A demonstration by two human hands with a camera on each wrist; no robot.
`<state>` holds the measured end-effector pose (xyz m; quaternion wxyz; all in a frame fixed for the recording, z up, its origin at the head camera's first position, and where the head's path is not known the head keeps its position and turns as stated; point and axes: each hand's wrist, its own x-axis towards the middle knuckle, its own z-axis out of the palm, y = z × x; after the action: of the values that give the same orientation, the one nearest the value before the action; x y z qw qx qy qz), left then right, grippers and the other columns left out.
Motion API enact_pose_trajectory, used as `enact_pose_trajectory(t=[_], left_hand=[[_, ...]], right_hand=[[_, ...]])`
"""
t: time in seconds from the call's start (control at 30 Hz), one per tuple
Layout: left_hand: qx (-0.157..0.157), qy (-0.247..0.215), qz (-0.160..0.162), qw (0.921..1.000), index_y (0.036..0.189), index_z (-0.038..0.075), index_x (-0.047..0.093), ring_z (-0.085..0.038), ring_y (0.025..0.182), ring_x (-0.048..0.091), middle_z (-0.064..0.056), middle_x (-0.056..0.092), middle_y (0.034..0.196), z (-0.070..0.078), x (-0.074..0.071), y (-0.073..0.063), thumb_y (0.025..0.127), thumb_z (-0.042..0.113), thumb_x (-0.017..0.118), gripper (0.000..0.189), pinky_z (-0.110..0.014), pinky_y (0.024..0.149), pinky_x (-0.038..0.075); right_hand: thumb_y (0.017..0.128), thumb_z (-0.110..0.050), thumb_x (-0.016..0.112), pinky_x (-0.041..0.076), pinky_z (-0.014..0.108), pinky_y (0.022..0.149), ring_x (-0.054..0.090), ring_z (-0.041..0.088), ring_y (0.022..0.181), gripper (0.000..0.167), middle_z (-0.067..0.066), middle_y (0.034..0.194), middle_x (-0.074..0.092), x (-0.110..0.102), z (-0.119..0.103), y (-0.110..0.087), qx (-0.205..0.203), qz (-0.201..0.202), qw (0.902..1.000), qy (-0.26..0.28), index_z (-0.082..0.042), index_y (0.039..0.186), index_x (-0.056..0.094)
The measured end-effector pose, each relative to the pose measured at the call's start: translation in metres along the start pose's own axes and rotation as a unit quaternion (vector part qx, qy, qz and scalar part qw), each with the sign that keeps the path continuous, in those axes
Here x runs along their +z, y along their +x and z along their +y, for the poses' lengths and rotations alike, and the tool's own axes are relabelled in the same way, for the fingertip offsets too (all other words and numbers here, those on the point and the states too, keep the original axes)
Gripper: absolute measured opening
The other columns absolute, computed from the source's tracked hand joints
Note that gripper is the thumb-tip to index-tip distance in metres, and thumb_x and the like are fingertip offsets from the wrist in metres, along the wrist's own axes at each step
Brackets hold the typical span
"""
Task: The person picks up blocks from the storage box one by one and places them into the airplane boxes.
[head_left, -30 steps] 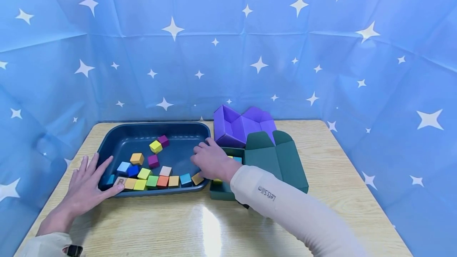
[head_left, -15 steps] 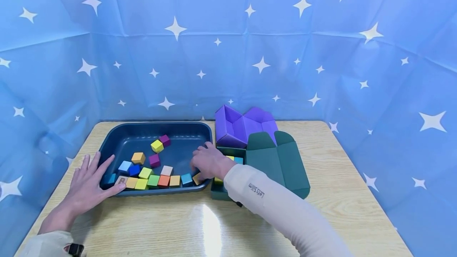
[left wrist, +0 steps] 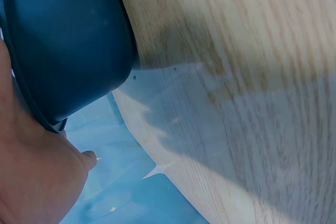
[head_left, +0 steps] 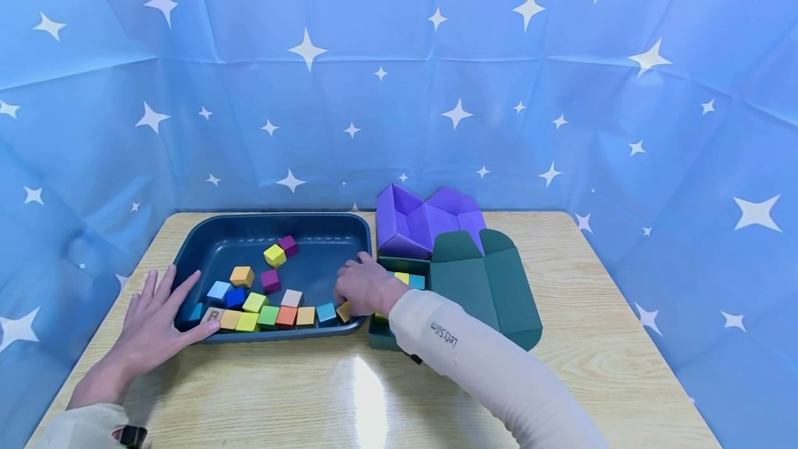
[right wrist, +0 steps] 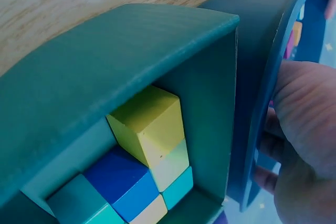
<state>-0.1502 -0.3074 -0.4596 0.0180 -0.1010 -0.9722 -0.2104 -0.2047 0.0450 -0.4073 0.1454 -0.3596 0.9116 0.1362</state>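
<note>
1. The right hand [head_left: 368,285] bent over the blue tray [head_left: 324,244] toward its 4 o'clock corner, fingers reaching in past the wall; whether they gripped anything could not be told, as the fingertips were hidden.
2. The left hand [head_left: 146,324] lay at the tray's 8 o'clock corner, fingers spread wide across the rim and gripping no cube.
3. Little had changed since a second earlier: the right hand had dipped slightly and its sleeve [head_left: 492,380] had shifted toward 9 o'clock, hiding more of a tilted tan cube [head_left: 343,312]. That suggested a grasp being settled there — a judgement, since no cube looked lifted.
4. The tan cube leaned in the tray's 4 o'clock corner, partly under the right hand, with a bright blue cube [head_left: 326,314] just beside it at 9 o'clock.
5. Close outside the tray, between 3 and 4 o'clock, a green box [head_left: 461,289] stood open, lid folded toward 3 o'clock; a yellow cube [right wrist: 149,114] and a dark blue cube [right wrist: 116,177] lay inside.
6. A purple box [head_left: 405,224] sat open at 12 o'clock from it.
7. Writing: a "B" on a wooden cube [head_left: 214,313] near the left thumb, and upside-down sleeve print — apparently "Let'sSlim".
</note>
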Motion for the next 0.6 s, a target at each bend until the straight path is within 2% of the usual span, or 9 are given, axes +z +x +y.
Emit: enact_pose_trajectory(t=[0.3,0.6], left_hand=[[-0.003,0.004,-0.002,1.0,0.157,0.014,0.016,-0.048,0.145,-0.022,-0.027,-0.007,0.162,0.0007,-0.0007,0.0005,0.082,0.058,0.067,0.101,-0.074,0.109,-0.014],[-0.002,0.004,-0.002,1.0,0.157,0.015,0.016,-0.047,0.145,-0.024,-0.027,-0.007,0.162,0.0007,-0.0002,0.0002,0.082,0.058,0.066,0.1,-0.074,0.109,-0.014]], right_hand=[[0.088,-0.037,0.071,0.026,0.046,0.118,0.052,0.013,0.118,0.019,-0.014,0.113,0.067,0.0003,-0.0002,0.0,-0.002,0.005,1.0,-0.004,-0.04,0.107,0.073],[0.087,-0.052,0.067,0.03,0.044,0.114,0.052,0.014,0.114,0.028,-0.012,0.113,0.065,-0.0066,0.0061,-0.0022,-0.004,0.012,0.9999,-0.006,-0.036,0.109,0.073]])
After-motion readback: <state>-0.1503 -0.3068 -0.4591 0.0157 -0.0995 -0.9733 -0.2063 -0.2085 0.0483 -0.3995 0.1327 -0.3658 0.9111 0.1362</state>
